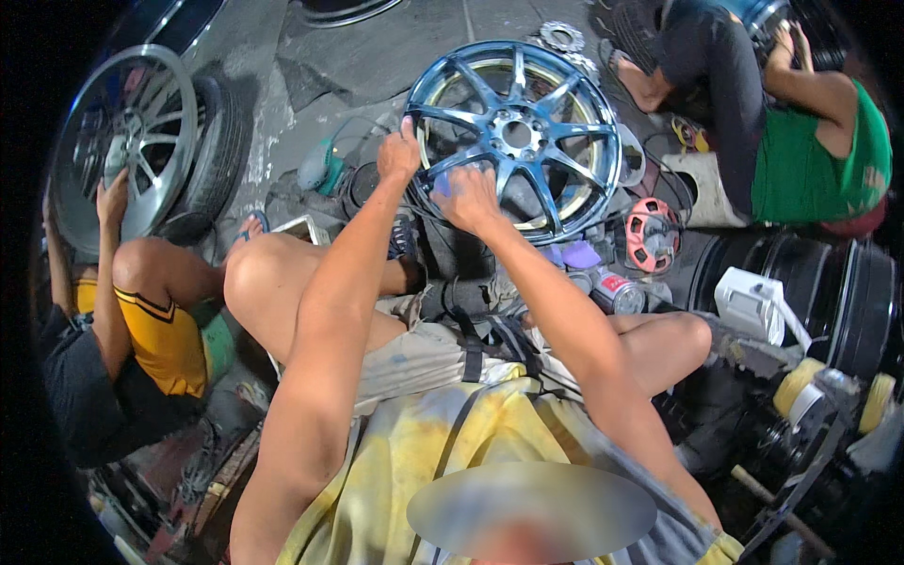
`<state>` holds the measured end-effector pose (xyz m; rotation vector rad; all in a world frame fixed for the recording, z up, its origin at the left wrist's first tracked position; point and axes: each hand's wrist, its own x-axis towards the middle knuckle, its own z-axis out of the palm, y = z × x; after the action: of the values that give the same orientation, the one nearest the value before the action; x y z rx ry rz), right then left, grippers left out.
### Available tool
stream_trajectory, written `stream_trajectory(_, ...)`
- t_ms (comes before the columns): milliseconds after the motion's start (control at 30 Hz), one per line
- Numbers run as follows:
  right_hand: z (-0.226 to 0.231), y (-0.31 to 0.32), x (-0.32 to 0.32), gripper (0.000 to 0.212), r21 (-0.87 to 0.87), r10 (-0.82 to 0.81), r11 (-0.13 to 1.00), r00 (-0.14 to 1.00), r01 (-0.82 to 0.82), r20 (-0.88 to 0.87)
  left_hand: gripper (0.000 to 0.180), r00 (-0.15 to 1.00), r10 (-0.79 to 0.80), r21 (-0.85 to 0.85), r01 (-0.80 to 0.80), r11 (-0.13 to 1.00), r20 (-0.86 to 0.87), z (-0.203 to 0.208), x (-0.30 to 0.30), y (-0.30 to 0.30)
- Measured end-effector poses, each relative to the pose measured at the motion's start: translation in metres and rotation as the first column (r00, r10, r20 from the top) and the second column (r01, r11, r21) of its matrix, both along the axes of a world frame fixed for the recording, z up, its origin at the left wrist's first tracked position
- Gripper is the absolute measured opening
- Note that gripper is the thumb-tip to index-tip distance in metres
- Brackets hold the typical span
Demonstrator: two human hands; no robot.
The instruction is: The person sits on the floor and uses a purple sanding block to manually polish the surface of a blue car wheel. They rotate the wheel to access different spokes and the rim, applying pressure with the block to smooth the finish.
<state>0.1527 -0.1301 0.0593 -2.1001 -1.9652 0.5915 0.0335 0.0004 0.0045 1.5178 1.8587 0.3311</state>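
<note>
A blue multi-spoke wheel rim [517, 135] stands tilted in front of me. My left hand [400, 151] is closed on its left edge, with the thumb up along the lip. Against the lower left of the rim, my right hand [468, 198] is closed with its fingers bent, pressing a purple-blue pad-like piece [441, 185] to the wheel. The fingers hide most of that piece, so its exact kind does not show. Loose purple pieces [581, 254] lie below the rim, near my right forearm.
A person at left holds a silver wheel rim [141, 141] beside a tire [212, 146]. Another person in a green top [819, 160] sits at upper right. Nearby are a teal power tool [322, 168], a salmon-coloured ring-shaped part [652, 235], a can [619, 294] and a white box-like device [750, 306].
</note>
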Motion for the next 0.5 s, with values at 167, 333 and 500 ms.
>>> stream_trajectory(167,0.049,-0.051,0.052,0.015,-0.046,0.246,0.969,0.96,-0.242,0.131,0.063,0.808,-0.449,-0.187,0.408,0.894,-0.383,-0.004,-0.049,0.051)
stream_trajectory(333,0.075,-0.103,0.17,0.032,0.088,-0.296,0.93,0.871,0.356,-0.392,0.046,0.424,-0.785,-0.292,0.761,0.579,-0.453,0.107,-0.012,0.024)
stream_trajectory(500,-0.011,-0.18,0.235,0.041,-0.08,-0.655,0.75,0.754,0.657,0.053,0.043,0.017,-0.895,-0.551,0.783,0.289,-0.446,0.12,0.013,-0.07)
